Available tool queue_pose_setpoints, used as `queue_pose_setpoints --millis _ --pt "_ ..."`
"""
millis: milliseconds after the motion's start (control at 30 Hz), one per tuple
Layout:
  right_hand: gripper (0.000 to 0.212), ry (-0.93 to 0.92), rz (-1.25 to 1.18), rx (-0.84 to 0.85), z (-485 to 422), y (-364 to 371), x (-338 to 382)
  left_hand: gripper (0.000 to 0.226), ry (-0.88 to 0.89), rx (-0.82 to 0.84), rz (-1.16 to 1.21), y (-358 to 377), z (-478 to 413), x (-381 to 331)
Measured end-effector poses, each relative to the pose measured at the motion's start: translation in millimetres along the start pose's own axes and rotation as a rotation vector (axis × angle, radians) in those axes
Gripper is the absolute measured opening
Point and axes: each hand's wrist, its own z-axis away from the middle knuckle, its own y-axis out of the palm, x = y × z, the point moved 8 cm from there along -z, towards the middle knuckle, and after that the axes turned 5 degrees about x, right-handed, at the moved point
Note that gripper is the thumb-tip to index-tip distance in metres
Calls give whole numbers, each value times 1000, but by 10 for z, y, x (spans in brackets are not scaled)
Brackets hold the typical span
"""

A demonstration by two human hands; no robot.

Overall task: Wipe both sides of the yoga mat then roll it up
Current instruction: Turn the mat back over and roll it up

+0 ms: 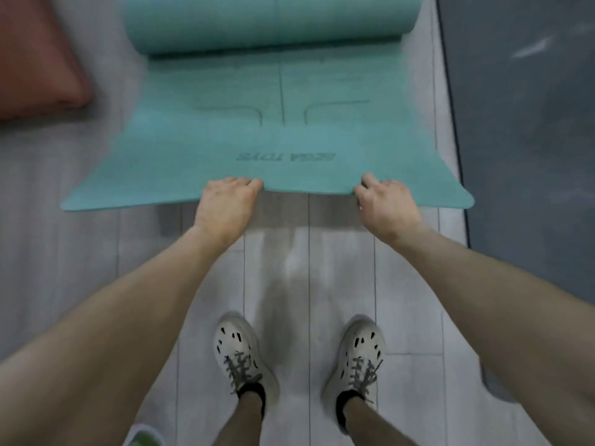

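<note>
Head view. The yoga mat, teal, lies on the pale plank floor. Its near end is spread flat; its far end is wound into a thick roll that rests on the flat part. The roll is cut off by the top edge of the frame.

The left hand grips the mat's near edge, fingers curled over it. The right hand grips the same edge in the same way. The two hands are apart along that edge, either side of its middle. The edge rises slightly between them; both corners lie on the floor.

Dark lettering on the mat stands upside down to the camera and is too blurred to read with confidence. Guide lines are printed beyond it.

A reddish cushion lies at far left, partly out of frame. A dark grey surface runs along the right. Two white shoes stand on the floor below the hands. A small white-and-green item at the bottom edge is cut off and cannot be identified.
</note>
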Motion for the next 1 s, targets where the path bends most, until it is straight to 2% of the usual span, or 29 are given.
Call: queue_pose_setpoints --millis 167,300,400,433,533,667,733,1000 --pt "13 19 -3 -98 271 -2129 -64 14 -205 -172 60 -1942 474 167" --pt "10 -98 9 -27 970 -2941 220 22 -208 -183 99 -2842 1176 34" --pt "16 -4 -100 -155 1456 -3512 247 26 -285 -339 157 -3439 1768 11" --pt "16 10 -108 -180 1645 -3624 293 26 -288 -342 170 -3524 1970 -38" --pt "12 -41 -45 -18 2321 -3591 585 29 -236 -185 179 -3483 2581 -338" --pt "18 31 -86 -39 3151 -3541 741 30 -228 -247 200 -3509 3395 -602" --pt "14 -12 -47 17 3517 -3454 941 31 -217 -227 192 -3423 3758 -730" --pt "5 -88 -10 99 4793 -2778 1486 33 -229 -3 292 -2455 5044 -1231"
